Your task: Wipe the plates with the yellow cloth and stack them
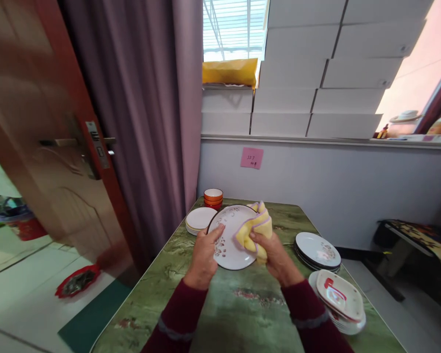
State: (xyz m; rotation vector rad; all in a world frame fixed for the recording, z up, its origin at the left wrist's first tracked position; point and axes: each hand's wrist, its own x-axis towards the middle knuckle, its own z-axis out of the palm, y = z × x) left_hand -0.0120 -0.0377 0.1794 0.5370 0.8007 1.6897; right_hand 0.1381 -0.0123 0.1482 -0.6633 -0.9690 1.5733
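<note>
I hold a round white plate point(228, 235) with a dark rim and a small flower pattern tilted up above the green marble table point(242, 304). My left hand point(205, 255) grips its left edge, thumb on the face. My right hand point(274, 252) is closed on a yellow cloth point(255, 226) with a purple hem, pressed against the right side of the plate.
A stack of white plates point(199, 219) and stacked orange bowls point(213, 197) sit at the far left of the table. Patterned plates point(318, 250) and squarish red-marked dishes point(340, 296) lie at the right. A brown door point(40, 147) stands open at left; white boxes point(316, 73) line the sill.
</note>
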